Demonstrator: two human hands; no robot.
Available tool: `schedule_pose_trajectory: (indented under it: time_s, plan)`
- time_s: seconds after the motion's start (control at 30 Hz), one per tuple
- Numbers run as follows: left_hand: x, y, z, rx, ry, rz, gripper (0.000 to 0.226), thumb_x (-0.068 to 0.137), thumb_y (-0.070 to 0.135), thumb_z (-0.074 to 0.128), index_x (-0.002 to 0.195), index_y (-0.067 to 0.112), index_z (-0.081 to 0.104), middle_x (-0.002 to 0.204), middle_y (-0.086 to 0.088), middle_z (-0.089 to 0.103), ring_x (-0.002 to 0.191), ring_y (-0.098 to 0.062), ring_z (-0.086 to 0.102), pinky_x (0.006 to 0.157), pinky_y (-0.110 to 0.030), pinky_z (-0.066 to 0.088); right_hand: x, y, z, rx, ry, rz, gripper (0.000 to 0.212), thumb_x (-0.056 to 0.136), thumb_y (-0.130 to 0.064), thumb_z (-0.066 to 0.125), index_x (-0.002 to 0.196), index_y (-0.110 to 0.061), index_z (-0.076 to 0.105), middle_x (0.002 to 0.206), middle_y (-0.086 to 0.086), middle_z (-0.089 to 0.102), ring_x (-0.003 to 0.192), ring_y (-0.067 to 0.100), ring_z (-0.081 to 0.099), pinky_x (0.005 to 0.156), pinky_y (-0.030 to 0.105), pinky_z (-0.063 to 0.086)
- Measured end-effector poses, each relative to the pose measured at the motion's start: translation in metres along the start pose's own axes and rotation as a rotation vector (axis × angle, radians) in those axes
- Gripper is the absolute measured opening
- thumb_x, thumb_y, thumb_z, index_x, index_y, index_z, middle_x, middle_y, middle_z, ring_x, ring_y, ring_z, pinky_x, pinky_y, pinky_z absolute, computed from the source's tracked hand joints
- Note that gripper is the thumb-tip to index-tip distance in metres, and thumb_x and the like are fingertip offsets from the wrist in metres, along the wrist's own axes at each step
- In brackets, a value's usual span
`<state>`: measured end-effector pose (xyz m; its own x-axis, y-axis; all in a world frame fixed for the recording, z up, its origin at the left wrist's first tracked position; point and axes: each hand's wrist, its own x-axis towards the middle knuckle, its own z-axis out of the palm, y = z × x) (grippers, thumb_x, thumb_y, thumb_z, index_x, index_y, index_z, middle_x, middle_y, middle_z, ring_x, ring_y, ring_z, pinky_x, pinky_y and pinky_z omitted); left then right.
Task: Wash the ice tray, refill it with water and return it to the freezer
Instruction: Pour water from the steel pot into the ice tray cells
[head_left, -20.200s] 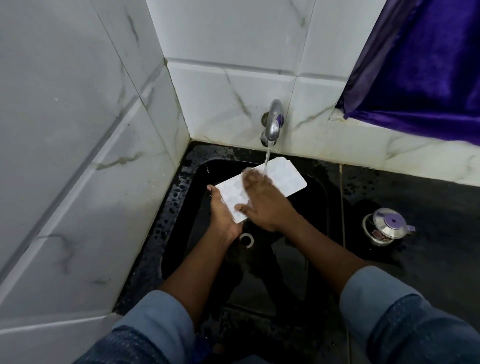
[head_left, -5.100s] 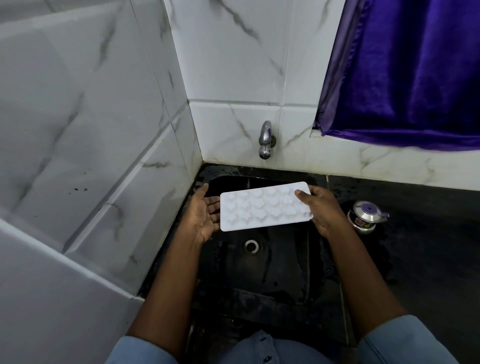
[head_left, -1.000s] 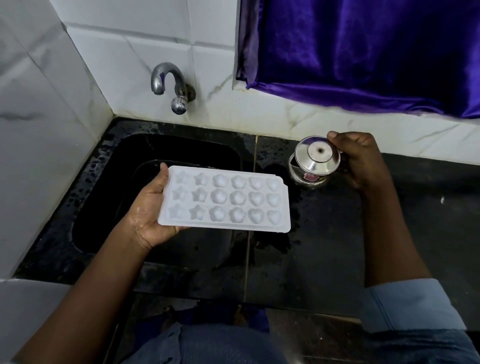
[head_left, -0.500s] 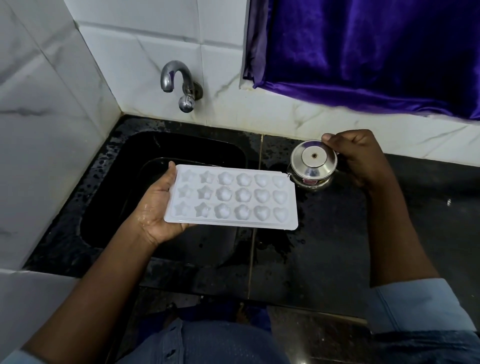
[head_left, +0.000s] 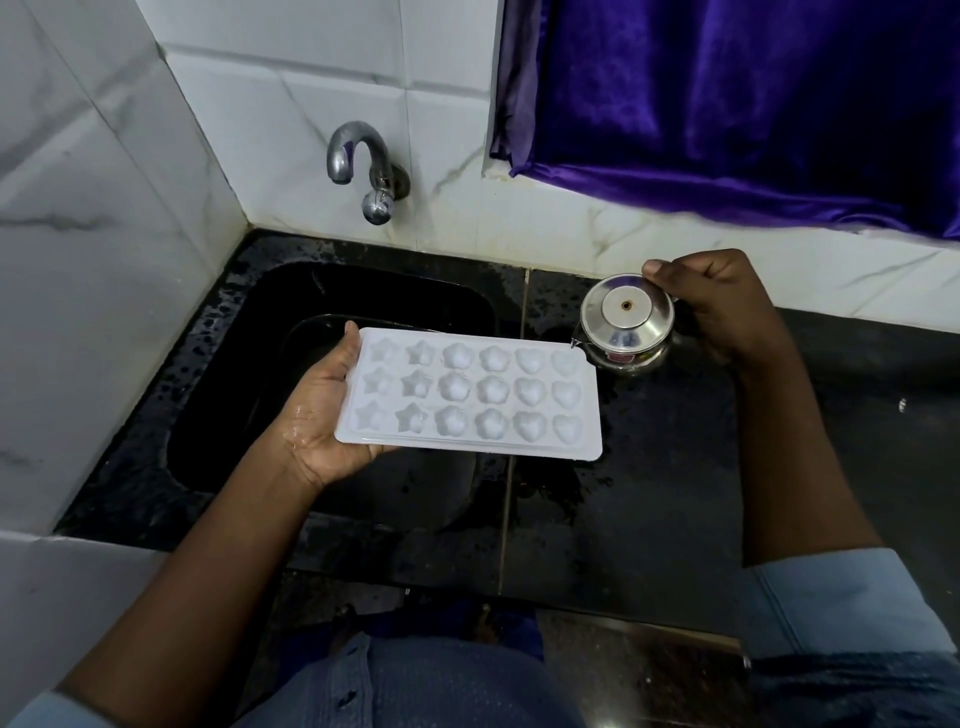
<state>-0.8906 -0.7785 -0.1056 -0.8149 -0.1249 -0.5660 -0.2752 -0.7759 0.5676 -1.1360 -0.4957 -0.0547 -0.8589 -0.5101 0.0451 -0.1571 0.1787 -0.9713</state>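
Washing looks finished: the tap (head_left: 363, 171) that ran over the tray some twenty seconds back is dry now, and the person has turned from the sink (head_left: 332, 312) toward the black desk (head_left: 649, 493) on the right. The ice tray (head_left: 470, 393) is held level, cavities up, half over the sink and half over the desk, resting on the open palm of the left hand (head_left: 322, 415), thumb along its short edge and fingers spread beneath it out of sight. The right hand (head_left: 722, 306), which five seconds ago steadied the tray's far end, has closed around the handle of a small steel jug (head_left: 626, 325), and within the last second it has tipped the jug so its spout sits just at the tray's far right corner. That points to refilling from the jug rather than the tap, with pouring about to begin; no stream can be made out yet. Whether the star, flower and heart cavities hold any water is hard to judge against the white plastic. The jug's handle is hidden inside the fist, its contents under the lid cannot be seen, and no freezer is in view.
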Motion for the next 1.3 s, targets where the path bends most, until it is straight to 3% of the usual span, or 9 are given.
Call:
schedule_pose_trajectory:
  time_s: [0.27,0.4,0.53,0.63,0.8,1.0,1.13,1.23,1.3]
  plan:
    - [-0.001,-0.004,-0.003,-0.003,-0.008,-0.002,0.073,0.101,0.071,0.042,0.132,0.014,0.074,0.141,-0.017,0.069,0.118,-0.036,0.074,0.085,-0.055,0.065,-0.002,-0.002,0.001,-0.001,-0.003,-0.011,0.056,0.099,-0.024,0.071,0.073,0.021,0.049,0.065,0.029,0.035,0.056,0.023,0.03,0.051,0.026,0.027]
    - [-0.001,-0.005,-0.005,-0.003,-0.006,-0.001,0.072,0.102,0.071,0.042,0.134,0.014,0.073,0.141,-0.017,0.069,0.119,-0.036,0.073,0.085,-0.055,0.064,-0.004,-0.001,0.001,0.018,-0.004,-0.003,0.053,0.099,-0.021,0.071,0.069,0.016,0.051,0.065,0.019,0.038,0.051,0.017,0.033,0.05,0.024,0.029]
    - [-0.002,-0.007,-0.005,-0.004,-0.001,0.004,0.072,0.102,0.07,0.042,0.131,0.013,0.074,0.139,-0.017,0.07,0.116,-0.036,0.075,0.082,-0.055,0.065,-0.005,-0.002,0.002,0.016,-0.004,0.016,0.042,0.1,-0.019,0.07,0.063,0.0,0.06,0.052,0.003,0.047,0.047,0.014,0.04,0.05,0.022,0.034]
    - [-0.003,-0.008,-0.006,-0.006,0.004,0.003,0.072,0.102,0.07,0.042,0.132,0.013,0.074,0.139,-0.017,0.07,0.117,-0.036,0.074,0.083,-0.055,0.065,-0.005,-0.003,0.003,0.02,-0.006,0.02,0.045,0.1,-0.019,0.07,0.056,-0.014,0.065,0.051,0.002,0.05,0.046,0.013,0.041,0.05,0.021,0.034]
    - [-0.006,-0.008,-0.007,-0.004,0.003,0.01,0.072,0.103,0.07,0.041,0.13,0.013,0.075,0.138,-0.017,0.07,0.116,-0.036,0.075,0.084,-0.055,0.065,-0.002,0.0,0.002,0.032,-0.007,0.008,0.051,0.098,-0.023,0.073,0.073,0.017,0.054,0.067,0.018,0.041,0.054,0.019,0.039,0.054,0.027,0.032]
    - [-0.005,-0.008,-0.009,-0.006,-0.003,0.012,0.075,0.103,0.07,0.042,0.14,0.012,0.07,0.142,-0.018,0.068,0.12,-0.037,0.072,0.093,-0.057,0.062,0.0,-0.004,0.005,0.001,-0.013,0.029,0.044,0.096,-0.027,0.074,0.057,-0.012,0.06,0.056,0.008,0.043,0.053,0.019,0.038,0.054,0.028,0.032]
    - [-0.004,-0.008,-0.008,-0.016,-0.02,-0.007,0.073,0.102,0.07,0.043,0.133,0.011,0.073,0.142,-0.019,0.068,0.123,-0.039,0.071,0.1,-0.061,0.056,0.003,-0.009,0.006,-0.008,-0.034,0.01,0.048,0.096,-0.029,0.074,0.056,-0.01,0.056,0.058,0.011,0.037,0.055,0.02,0.032,0.055,0.031,0.028]
    - [-0.002,-0.009,-0.006,-0.001,-0.027,-0.011,0.073,0.102,0.071,0.043,0.132,0.011,0.073,0.142,-0.018,0.068,0.124,-0.039,0.07,0.102,-0.061,0.054,0.008,-0.013,0.007,-0.005,-0.053,-0.017,0.056,0.096,-0.029,0.074,0.066,0.012,0.05,0.062,0.018,0.031,0.053,0.019,0.028,0.054,0.033,0.024]
    - [-0.001,-0.009,-0.005,0.003,-0.029,-0.014,0.074,0.101,0.071,0.044,0.134,0.012,0.073,0.143,-0.018,0.067,0.125,-0.039,0.069,0.102,-0.061,0.054,0.011,-0.016,0.008,-0.014,-0.06,-0.03,0.058,0.097,-0.027,0.074,0.071,0.018,0.047,0.06,0.017,0.032,0.052,0.018,0.027,0.054,0.035,0.022]
